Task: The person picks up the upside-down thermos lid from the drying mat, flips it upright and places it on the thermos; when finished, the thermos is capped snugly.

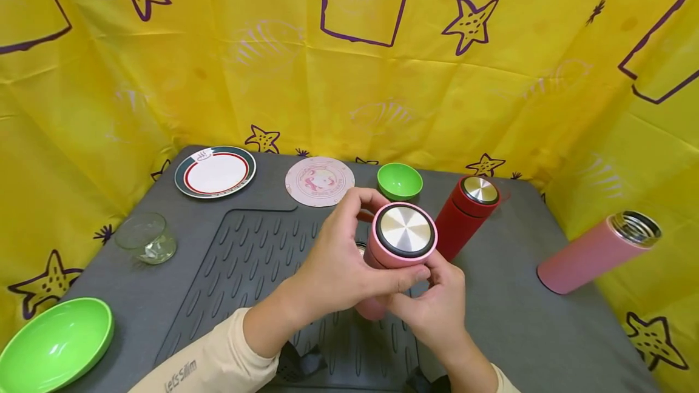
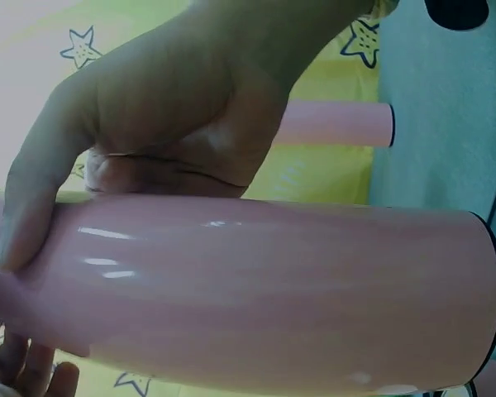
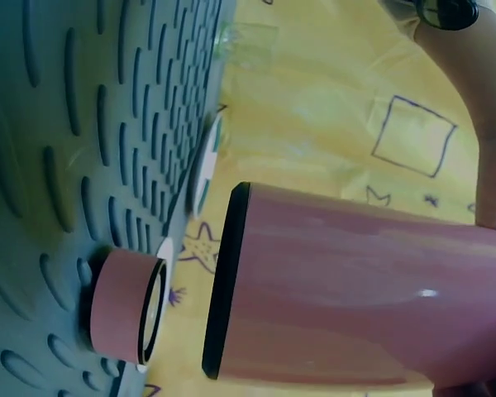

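Observation:
A pink thermos (image 1: 406,232) with a silver-topped lid is held upright in front of me by both hands. My left hand (image 1: 344,265) wraps the upper part, fingers round the far side and thumb along the near side. Lower down, my right hand (image 1: 437,305) grips the body; its thumb (image 2: 33,223) lies across the pink wall in the left wrist view. The thermos base is raised above the mat in the right wrist view. Beside it a separate pink lid (image 3: 120,306) stands on the drying mat (image 1: 240,259), mostly hidden by my left hand in the head view.
A red thermos (image 1: 464,217) with its lid on stands behind my right hand. Further right is a lidless pink thermos (image 1: 595,253). Around the mat are a small green bowl (image 1: 400,181), pink disc (image 1: 320,181), plate (image 1: 215,171), glass (image 1: 155,247) and large green bowl (image 1: 57,344).

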Motion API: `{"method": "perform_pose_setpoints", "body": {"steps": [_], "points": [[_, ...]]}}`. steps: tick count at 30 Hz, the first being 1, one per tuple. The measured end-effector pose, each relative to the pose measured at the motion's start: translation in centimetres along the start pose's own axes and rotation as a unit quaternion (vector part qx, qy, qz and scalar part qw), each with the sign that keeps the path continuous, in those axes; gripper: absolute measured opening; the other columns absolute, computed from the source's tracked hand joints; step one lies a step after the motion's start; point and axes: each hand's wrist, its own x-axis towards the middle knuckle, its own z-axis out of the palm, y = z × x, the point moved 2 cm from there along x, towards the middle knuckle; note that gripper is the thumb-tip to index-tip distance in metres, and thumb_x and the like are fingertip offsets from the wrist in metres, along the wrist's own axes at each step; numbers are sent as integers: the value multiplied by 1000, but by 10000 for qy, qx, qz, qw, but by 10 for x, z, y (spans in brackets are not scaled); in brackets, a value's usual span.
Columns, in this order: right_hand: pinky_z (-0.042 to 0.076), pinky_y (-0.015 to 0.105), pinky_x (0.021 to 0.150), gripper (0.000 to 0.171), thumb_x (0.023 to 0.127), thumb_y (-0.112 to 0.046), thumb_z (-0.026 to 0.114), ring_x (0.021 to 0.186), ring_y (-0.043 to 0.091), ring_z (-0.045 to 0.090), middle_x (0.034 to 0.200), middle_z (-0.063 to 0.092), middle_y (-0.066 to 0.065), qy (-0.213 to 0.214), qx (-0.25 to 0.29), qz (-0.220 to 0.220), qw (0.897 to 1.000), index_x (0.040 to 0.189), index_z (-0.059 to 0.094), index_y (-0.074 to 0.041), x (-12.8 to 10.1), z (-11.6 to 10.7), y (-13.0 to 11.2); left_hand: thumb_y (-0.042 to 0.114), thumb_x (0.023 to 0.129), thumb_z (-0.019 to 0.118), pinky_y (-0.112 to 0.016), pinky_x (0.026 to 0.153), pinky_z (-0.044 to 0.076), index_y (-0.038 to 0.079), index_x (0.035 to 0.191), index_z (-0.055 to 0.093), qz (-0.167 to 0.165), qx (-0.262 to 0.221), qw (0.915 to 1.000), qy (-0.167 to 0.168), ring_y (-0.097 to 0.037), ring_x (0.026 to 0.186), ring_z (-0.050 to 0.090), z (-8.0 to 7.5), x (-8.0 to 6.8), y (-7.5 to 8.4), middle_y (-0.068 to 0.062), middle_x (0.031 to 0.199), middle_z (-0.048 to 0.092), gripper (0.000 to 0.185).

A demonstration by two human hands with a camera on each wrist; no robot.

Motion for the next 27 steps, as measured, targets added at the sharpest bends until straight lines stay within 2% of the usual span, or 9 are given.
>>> {"method": "perform_pose_setpoints", "body": {"steps": [5,8,10,15,17,20,23,27], "points": [[56,31,76,49,64,2,82,90,22,67,102,71,9,-143,59,227,9996,110,69,-5,-1,-2,0,18,69,85,-34,84,49,13,124,58,457,39,9987,-231,-16,105,54,-5,2,-2,7,113,61,62],[56,32,76,49,64,1,82,90,23,66,104,70,9,-206,70,338,9992,111,68,-5,-1,-3,0,18,72,81,-35,87,50,13,129,57,472,-95,9978,-467,-16,107,54,-7,2,-2,7,116,61,63],[56,32,76,47,65,2,81,89,22,67,102,71,8,-176,62,328,9993,110,69,-5,-1,-2,0,19,73,82,-35,89,49,14,134,52,357,-74,9978,-550,-16,109,53,-7,2,-2,7,120,59,69],[56,29,74,45,64,4,81,85,20,67,95,71,8,-68,45,167,9998,107,69,-4,-1,-1,0,19,64,92,-35,92,46,15,129,40,21,-46,9996,-284,-16,112,51,-1,0,-1,6,121,51,83],[56,28,74,46,64,3,82,86,20,67,97,71,8,-48,-27,144,9999,108,69,-5,-2,0,1,18,62,93,-34,92,46,14,123,41,-22,-95,9999,-102,-15,111,53,0,0,0,5,118,52,80],[55,29,77,47,65,2,82,89,21,67,100,71,8,-31,-111,170,9998,110,69,-6,-3,1,2,19,65,91,-34,88,49,14,121,49,88,-13,10000,28,-15,107,55,-1,1,-2,7,114,57,70],[55,30,78,47,65,2,81,90,22,67,102,71,8,-59,-108,311,9994,110,69,-5,-4,1,3,20,67,88,-33,84,50,13,124,58,313,161,9994,-43,-14,105,56,-4,2,-4,7,113,62,65],[56,31,78,46,65,2,81,90,22,68,102,71,8,-98,-127,377,9992,109,69,-4,-5,0,5,18,71,83,-34,86,51,12,130,59,429,52,9983,-402,-14,108,55,-8,2,-5,6,117,62,65]]}}
